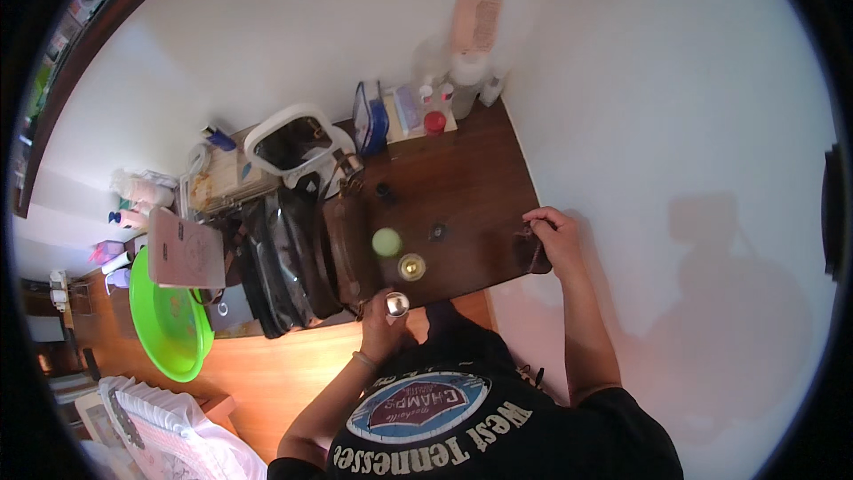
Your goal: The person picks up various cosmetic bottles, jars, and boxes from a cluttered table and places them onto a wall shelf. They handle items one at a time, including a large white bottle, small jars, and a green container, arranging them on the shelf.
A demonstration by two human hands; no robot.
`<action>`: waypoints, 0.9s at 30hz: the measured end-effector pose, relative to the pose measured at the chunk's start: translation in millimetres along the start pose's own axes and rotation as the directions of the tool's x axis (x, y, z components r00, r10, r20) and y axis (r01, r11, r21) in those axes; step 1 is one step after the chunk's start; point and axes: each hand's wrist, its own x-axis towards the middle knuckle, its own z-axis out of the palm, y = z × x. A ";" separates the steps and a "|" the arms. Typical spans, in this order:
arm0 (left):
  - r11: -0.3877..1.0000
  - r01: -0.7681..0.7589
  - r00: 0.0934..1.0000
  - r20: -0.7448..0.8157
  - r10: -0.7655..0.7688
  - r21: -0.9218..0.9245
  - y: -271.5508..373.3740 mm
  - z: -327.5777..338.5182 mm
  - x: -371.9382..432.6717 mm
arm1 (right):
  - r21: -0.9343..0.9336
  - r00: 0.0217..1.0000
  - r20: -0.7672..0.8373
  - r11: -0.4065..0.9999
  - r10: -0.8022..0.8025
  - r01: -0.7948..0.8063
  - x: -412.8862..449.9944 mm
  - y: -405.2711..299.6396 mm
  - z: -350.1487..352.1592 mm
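Observation:
Near the front edge of the dark wooden tabletop (pixel 460 193), my left hand (pixel 384 330) holds a small container with a shiny metallic top (pixel 397 305). My right hand (pixel 554 240) pinches the drawstring of a dark brown pouch (pixel 533 257) at the right edge. Between the hands lie a clear round item with a gold centre (pixel 412 267), a pale green round item (pixel 386 242) and a small dark round piece (pixel 438 232). A small black item (pixel 382 191) stands farther back.
Brown and black handbags (pixel 350 247) crowd the left, beside a white-framed mirror (pixel 290 140). At the back are a blue-and-white pouch (pixel 370 119), a red-lidded jar (pixel 435 123) and bottles (pixel 465 87). A green basin (pixel 166 327) sits farther left. A wall (pixel 666 147) borders the right.

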 end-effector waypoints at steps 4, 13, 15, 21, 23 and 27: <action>0.969 -0.009 0.979 -0.195 0.059 0.247 -14.1 34.5 10.7 | -0.124 0.999 0.008 0.992 -0.031 0.032 45.9 7.9 0.9; 0.971 0.062 0.950 -0.313 0.014 0.232 6.6 47.7 35.5 | -0.494 0.986 -0.036 0.861 -0.160 0.122 210.9 -32.9 45.1; 0.960 0.053 0.956 -0.293 0.031 0.273 12.1 48.9 35.5 | -0.619 0.965 -0.129 0.779 -0.227 0.100 258.8 -20.1 58.7; 0.972 0.226 0.931 -0.309 -0.196 0.066 19.9 50.8 35.4 | -0.650 0.967 -0.130 0.755 -0.219 0.083 303.5 -5.5 66.0; 0.977 0.119 0.957 -0.284 -0.066 0.175 19.7 42.2 26.6 | -0.656 0.962 -0.083 0.741 -0.258 0.142 283.0 1.4 74.4; 0.978 0.064 0.955 -0.295 -0.002 0.201 39.6 11.1 14.5 | -0.634 0.949 -0.042 0.742 -0.312 0.216 204.6 18.0 59.7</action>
